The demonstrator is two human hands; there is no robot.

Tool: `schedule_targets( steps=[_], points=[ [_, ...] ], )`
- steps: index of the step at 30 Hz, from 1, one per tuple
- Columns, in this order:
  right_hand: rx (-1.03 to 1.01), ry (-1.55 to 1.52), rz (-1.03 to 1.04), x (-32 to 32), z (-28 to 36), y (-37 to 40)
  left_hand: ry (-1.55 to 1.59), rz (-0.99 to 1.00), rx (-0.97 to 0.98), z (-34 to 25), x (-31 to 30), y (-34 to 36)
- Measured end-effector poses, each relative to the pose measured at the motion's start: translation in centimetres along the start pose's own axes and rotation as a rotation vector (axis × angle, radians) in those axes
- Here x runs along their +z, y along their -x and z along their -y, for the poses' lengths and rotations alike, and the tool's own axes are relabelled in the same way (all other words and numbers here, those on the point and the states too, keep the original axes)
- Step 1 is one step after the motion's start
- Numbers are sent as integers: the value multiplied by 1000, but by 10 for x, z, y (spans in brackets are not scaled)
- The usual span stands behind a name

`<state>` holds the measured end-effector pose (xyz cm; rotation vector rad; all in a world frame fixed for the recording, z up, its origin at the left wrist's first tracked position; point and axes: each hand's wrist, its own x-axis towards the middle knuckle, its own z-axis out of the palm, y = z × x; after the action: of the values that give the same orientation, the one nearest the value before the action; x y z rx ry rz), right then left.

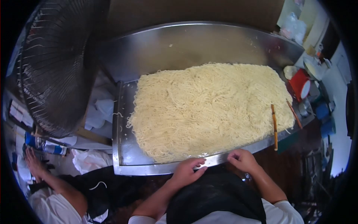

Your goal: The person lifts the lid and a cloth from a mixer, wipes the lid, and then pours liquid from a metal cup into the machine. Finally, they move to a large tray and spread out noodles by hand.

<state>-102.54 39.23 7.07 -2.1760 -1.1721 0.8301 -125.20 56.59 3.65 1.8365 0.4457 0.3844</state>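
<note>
Both hands are down at the near rim of the steel tray, and I'm looking straight over them at the noodles, a pale mat spread wide across the metal from the middle out to the right end. My left hand rests on the rim with its fingers drawn close together, tips almost at the edge of the heap; I cannot tell whether they pinch anything. My right hand sits just beside it, apart from the left, fingers curled narrow and turned down onto the rim, and again I cannot tell if anything is in them. As I read it, the spreading looks largely done: the layer lies fairly even and loose, with no big clump standing up. What looks left is the bare strip of tray on the left, where one stray strand lies alone. A chopstick lies on the noodles at the right, its end poking past the rim, a second stick near it. A fan stands at the left, a red tub at the far right, and another person's hand shows low on the left, well apart from mine.
</note>
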Motion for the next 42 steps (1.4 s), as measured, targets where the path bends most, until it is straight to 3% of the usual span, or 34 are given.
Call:
schedule_targets(
  steps=[10, 18, 25, 42],
  points=[
    [31, -32, -58, -51, -57, 7, -112, 84, 46, -40, 56, -38],
    [-16, -70, -35, -72, -87, -7, -230, -61, 96, -55, 76, -54],
    [-104, -97, 20, -64, -94, -29, -218, -146, -63, -53, 83, -44],
    [-110, -231, 18, -42, -99, -43, -224, -125, -20, -52, 77, -40]
  ],
)
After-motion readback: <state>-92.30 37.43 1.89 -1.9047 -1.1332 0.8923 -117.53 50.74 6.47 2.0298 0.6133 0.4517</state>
